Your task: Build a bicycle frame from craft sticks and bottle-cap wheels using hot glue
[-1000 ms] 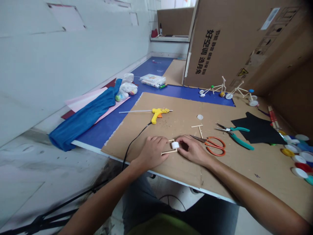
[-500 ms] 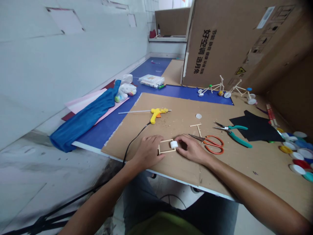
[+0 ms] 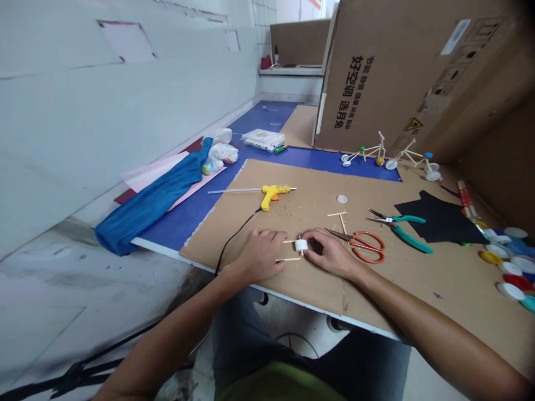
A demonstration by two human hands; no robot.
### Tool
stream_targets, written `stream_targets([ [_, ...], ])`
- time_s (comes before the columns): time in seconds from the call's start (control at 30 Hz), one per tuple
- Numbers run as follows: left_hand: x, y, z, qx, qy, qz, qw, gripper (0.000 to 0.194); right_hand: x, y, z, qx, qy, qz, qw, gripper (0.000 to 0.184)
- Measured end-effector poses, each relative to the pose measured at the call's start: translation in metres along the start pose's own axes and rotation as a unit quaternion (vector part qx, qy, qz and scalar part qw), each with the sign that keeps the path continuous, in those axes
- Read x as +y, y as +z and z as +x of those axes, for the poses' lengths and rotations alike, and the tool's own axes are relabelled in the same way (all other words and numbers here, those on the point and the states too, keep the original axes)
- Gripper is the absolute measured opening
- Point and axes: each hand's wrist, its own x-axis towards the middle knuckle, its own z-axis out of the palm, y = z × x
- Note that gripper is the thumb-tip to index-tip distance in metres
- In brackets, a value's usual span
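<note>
**Hands (image 3: 261,255) steady a white cylinder (image 3: 301,245) on sticks**

At lower centre of the cardboard sheet (image 3: 397,289), the left hand presses the wooden sticks (image 3: 288,258) flat, its grasp unclear, while the right hand (image 3: 330,253) pinches the cylinder, keeping it across them.

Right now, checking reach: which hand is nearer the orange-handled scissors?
Right: the right hand lies beside the orange-handled scissors; the left hand is farther off, beyond it.

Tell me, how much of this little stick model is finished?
It looks early on. Done: a stick bicycle and another look finished beside the box. In hand: the left hand and right hand hold craft sticks by a white round piece. Left: a white disc and more sticks lie loose on the cardboard.
</note>
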Motion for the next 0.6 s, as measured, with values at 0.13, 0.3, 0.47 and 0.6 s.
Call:
stream_targets([
  [0.13, 0.0, -0.002, 0.004, -0.016, 0.02, 0.023, 0.999, 0.047, -0.002, -0.002, 0.0, -0.005, 0.002, 0.002, 1.0, 0.025],
  [0.3, -0.004, 0.002, 0.002, -0.001, 0.04, 0.021, 0.999, 0.05, 0.001, -0.004, -0.002, 0.003, 0.029, 0.016, 0.999, 0.025],
  [0.47, -0.009, 0.0, 0.0, 0.028, 0.026, 0.002, 0.999, 0.052, 0.003, -0.002, -0.002, 0.003, 0.027, 0.009, 1.0, 0.025],
  [0.6, -0.012, 0.0, 0.001, 0.039, 0.033, -0.013, 0.999, 0.05, 0.0, -0.001, 0.0, -0.002, 0.006, -0.001, 1.0, 0.028],
])
